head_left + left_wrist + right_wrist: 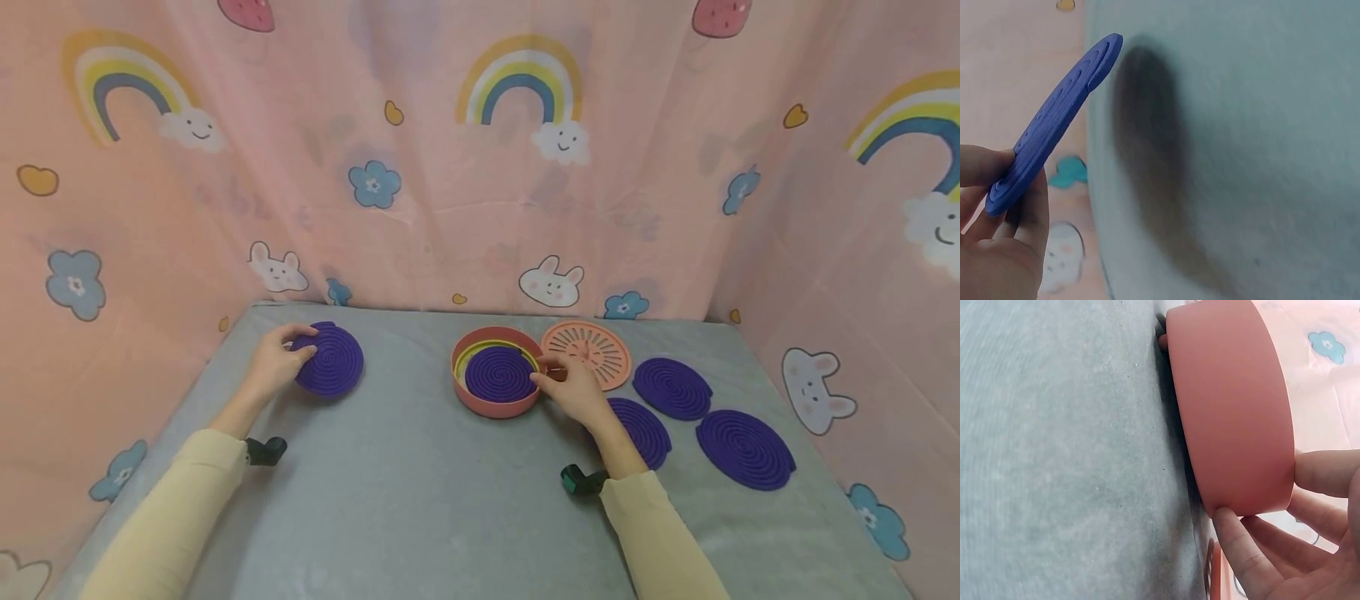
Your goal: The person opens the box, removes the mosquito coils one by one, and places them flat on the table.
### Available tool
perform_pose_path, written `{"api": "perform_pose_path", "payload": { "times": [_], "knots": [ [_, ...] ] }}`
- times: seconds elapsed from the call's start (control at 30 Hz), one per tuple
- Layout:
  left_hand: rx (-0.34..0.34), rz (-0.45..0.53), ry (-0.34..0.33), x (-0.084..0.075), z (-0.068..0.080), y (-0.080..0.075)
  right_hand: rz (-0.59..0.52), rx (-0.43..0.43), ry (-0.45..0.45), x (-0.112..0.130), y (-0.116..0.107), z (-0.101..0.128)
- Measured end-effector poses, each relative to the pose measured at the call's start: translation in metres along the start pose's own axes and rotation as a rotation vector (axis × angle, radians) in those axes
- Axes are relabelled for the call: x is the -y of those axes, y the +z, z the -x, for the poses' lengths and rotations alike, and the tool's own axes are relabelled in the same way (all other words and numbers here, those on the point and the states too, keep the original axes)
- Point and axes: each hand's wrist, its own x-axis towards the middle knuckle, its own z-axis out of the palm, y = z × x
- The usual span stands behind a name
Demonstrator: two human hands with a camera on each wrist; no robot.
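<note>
My left hand [276,360] pinches the edge of a purple spiral disc [330,358] at the table's far left; the left wrist view shows that disc [1054,119] tilted up off the grey surface, with my thumb on top. My right hand [572,387] holds the right rim of a round pink container [495,405]. Inside it lies another purple spiral disc [500,373] within a yellow-green ring. In the right wrist view my fingers [1241,556] curl against the container's pink wall [1235,406].
A pink slotted lid [587,352] lies flat behind my right hand. Three more purple spiral discs [671,387] [746,448] [642,429] lie on the grey table [420,500] to the right. Pink patterned curtains [480,167] close off the back and both sides.
</note>
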Motion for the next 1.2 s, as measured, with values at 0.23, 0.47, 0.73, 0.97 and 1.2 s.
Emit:
{"api": "perform_pose_path", "payload": {
  "times": [0.23, 0.47, 0.73, 0.97, 1.2],
  "knots": [
    [-0.029, 0.011, -0.047, 0.022, 0.002, -0.011, 0.007, 0.000, -0.003, -0.002, 0.000, -0.001],
    [-0.084, 0.014, -0.067, 0.036, 0.002, -0.014, 0.021, 0.003, 0.023, -0.003, 0.000, 0.000],
    [-0.101, 0.081, -0.133, 0.054, 0.002, -0.007, 0.024, 0.000, 0.013, -0.002, 0.000, 0.000],
    [-0.152, 0.043, -0.208, 0.060, 0.003, -0.003, 0.022, 0.003, -0.013, -0.001, 0.000, -0.001],
    [-0.126, -0.029, -0.213, 0.056, 0.003, -0.009, 0.017, 0.008, -0.012, -0.001, -0.001, -0.001]
  ]
}}
